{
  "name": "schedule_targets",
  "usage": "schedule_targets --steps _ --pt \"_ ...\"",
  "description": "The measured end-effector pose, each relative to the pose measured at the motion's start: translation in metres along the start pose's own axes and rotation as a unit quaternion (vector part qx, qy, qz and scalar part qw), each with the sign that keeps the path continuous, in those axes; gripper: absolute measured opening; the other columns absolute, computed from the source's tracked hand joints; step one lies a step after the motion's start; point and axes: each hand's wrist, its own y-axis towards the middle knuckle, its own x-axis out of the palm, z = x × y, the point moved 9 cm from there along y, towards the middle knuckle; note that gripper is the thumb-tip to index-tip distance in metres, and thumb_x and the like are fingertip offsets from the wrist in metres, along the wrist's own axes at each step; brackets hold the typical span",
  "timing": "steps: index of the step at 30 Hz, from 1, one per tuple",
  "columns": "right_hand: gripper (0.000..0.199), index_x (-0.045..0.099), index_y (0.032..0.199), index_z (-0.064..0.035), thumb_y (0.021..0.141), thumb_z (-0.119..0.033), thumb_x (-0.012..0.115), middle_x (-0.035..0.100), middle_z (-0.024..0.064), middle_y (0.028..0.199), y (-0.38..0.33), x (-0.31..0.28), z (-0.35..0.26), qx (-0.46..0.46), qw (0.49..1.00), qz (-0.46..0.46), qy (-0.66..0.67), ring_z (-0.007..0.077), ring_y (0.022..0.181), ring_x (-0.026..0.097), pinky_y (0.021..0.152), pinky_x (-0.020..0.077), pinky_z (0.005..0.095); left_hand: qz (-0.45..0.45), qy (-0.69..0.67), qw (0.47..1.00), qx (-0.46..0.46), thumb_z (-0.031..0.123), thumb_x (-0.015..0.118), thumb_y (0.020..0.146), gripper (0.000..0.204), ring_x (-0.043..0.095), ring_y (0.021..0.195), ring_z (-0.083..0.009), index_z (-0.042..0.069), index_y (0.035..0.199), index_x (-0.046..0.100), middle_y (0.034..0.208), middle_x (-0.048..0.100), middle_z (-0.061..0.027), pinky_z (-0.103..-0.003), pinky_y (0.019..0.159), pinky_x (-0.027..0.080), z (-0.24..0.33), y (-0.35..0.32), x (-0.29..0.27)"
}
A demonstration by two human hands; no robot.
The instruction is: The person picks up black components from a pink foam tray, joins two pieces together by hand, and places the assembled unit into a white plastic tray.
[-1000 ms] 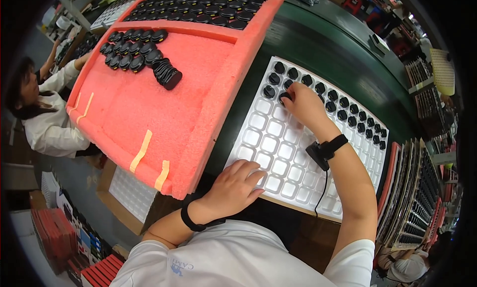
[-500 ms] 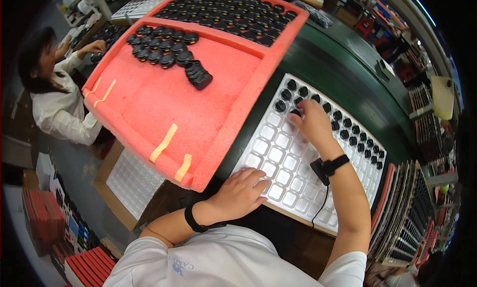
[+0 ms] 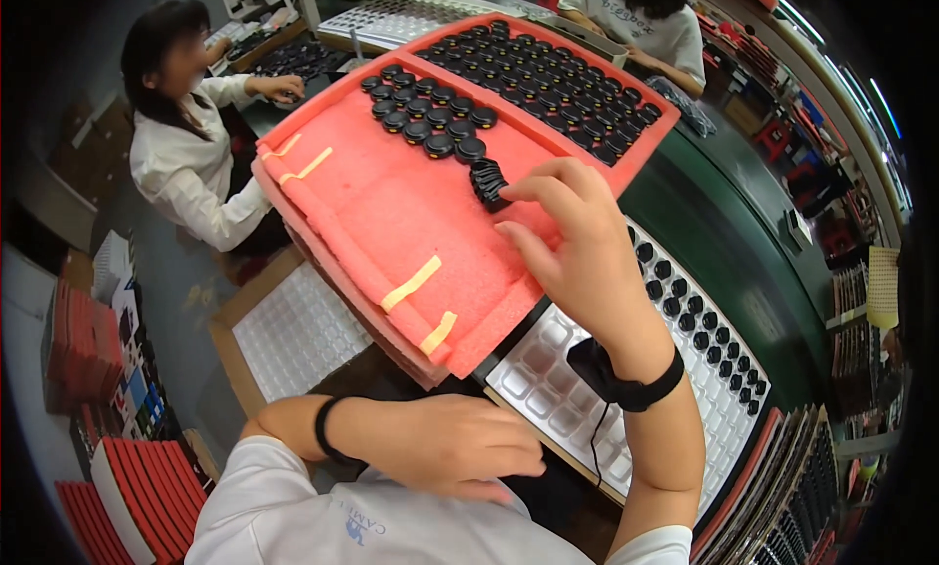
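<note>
My right hand (image 3: pixel 587 247) is over the pink foam tray (image 3: pixel 362 213), its thumb and fingers spread apart. The fingertips are at the near end of a leaning row of black round caps (image 3: pixel 486 181); whether they touch it I cannot tell. More black caps (image 3: pixel 416 110) lie in rows in the same foam tray, with small yellow marks at their edges. My left hand (image 3: pixel 450 448) hangs before my shirt, fingers stretched out, holding nothing. Right of the foam tray, partly behind my right arm, lies a white moulded tray (image 3: pixel 543 374) with black pieces (image 3: pixel 702 330) in its far-side pockets.
A green work surface (image 3: pixel 724 213) runs beneath the trays. On the left a person in white (image 3: pixel 191 164) works at small black parts; another person (image 3: pixel 636 27) is at the far side. A carton (image 3: pixel 293 330) holding a white tray stands low left. Stacked boards (image 3: pixel 782 467) stand right.
My right hand has left the white tray and moved left to the leaning caps on the foam. My left hand has drawn back from the white tray toward my body. The view has shifted.
</note>
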Motion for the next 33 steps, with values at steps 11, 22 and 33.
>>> schedule_targets --steps 11,22,33 --pt "0.018 0.062 0.087 0.0018 0.070 0.004 0.066 0.056 0.0125 0.092 0.006 0.030 0.023 0.096 0.992 -0.055 0.060 0.0295 0.086 0.058 0.073 0.0488 0.0348 0.257 0.246 0.898 -0.258 0.010 0.061 0.085 0.016 0.061 0.086 -0.0158 0.000 0.098 0.062 0.093 0.064 -0.0068 -0.029 0.077 0.049 -0.041 -0.054 -0.230" --pt "0.015 0.059 0.083 0.0008 0.070 0.001 0.067 0.056 0.0140 0.088 0.002 0.026 0.021 0.085 0.996 -0.019 0.030 0.0330 0.080 0.058 0.070 0.0472 0.0381 0.228 0.344 0.837 -0.360 0.011 0.057 0.086 0.019 0.061 0.087 -0.0180 0.001 0.101 0.062 0.092 0.064 -0.0095 -0.030 0.077 0.049 -0.159 -0.082 -0.338" --pt "0.019 0.052 0.083 -0.0003 0.072 -0.002 0.067 0.058 0.0149 0.081 -0.005 0.023 0.024 0.071 0.997 0.020 0.035 0.0341 0.080 0.058 0.068 0.0468 0.0397 0.157 0.481 0.793 -0.339 0.011 0.065 0.081 0.018 0.060 0.075 -0.0231 -0.001 0.094 0.063 0.083 0.063 -0.0135 -0.033 0.068 0.048 -0.194 -0.076 -0.353"
